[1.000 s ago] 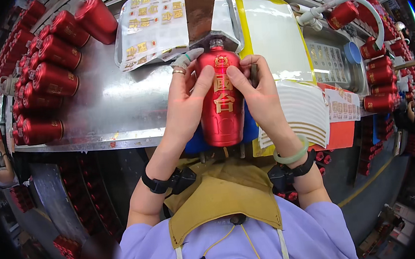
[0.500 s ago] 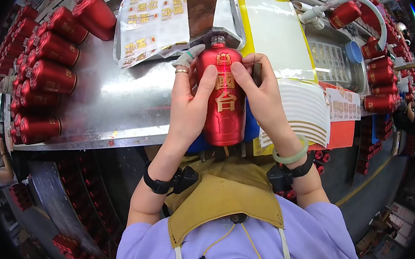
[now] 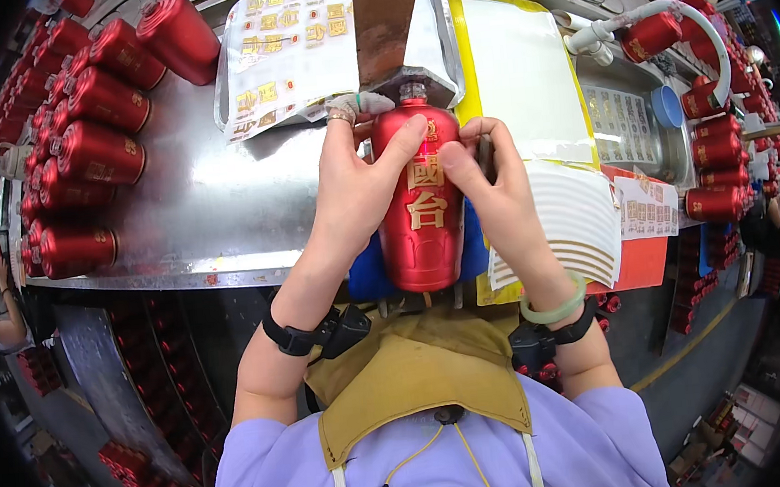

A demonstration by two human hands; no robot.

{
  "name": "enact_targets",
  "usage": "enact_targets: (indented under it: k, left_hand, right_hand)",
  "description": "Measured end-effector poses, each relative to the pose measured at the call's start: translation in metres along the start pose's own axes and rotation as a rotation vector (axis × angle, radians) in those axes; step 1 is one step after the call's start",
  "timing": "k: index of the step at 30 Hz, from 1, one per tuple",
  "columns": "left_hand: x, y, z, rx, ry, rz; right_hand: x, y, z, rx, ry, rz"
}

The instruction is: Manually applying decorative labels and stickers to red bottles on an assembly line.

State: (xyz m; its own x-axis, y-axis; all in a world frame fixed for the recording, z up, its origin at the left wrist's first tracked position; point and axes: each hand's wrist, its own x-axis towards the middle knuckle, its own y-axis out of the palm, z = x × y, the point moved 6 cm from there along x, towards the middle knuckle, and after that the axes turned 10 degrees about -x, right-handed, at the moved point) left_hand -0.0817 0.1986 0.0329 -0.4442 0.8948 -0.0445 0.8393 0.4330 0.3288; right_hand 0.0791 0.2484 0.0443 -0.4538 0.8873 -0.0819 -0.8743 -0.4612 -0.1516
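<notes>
Red bottle (image 3: 422, 204) with gold characters lying lengthwise on a blue cradle (image 3: 365, 273) at the steel table's (image 3: 201, 204) near edge, clasped by left hand (image 3: 362, 186) and right hand (image 3: 487, 189), thumbs pressed on its front, rows of red bottles (image 3: 83, 131) far left.

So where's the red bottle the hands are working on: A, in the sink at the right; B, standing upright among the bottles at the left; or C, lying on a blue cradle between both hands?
C: the red bottle lies on the blue cradle, left hand and right hand pressing its sides.
</notes>
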Motion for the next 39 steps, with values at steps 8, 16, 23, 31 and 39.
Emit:
enact_targets:
  k: [8, 16, 23, 31, 39]
  left_hand:
    - [-0.001, -0.001, -0.010, -0.178, -0.139, -0.112]
    - [-0.019, -0.010, -0.039, 0.502, 0.557, 0.236]
    - [0.004, 0.001, -0.038, 0.731, 0.691, 0.499]
    - [-0.048, -0.002, -0.022, 0.936, 0.732, 0.552]
    - [-0.053, 0.002, -0.034, 1.050, 0.762, 0.398]
  right_hand:
    - [0.017, 0.010, 0.103, -0.730, -0.735, 0.296]
    - [0.056, -0.002, 0.122, -0.960, -0.996, -0.068]
    - [0.038, -0.029, 0.114, -0.781, -0.851, -0.137]
    - [-0.013, -0.070, 0.058, -0.541, -0.399, -0.123]
    - [-0.046, -0.048, 0.027, -0.580, -0.125, 0.092]
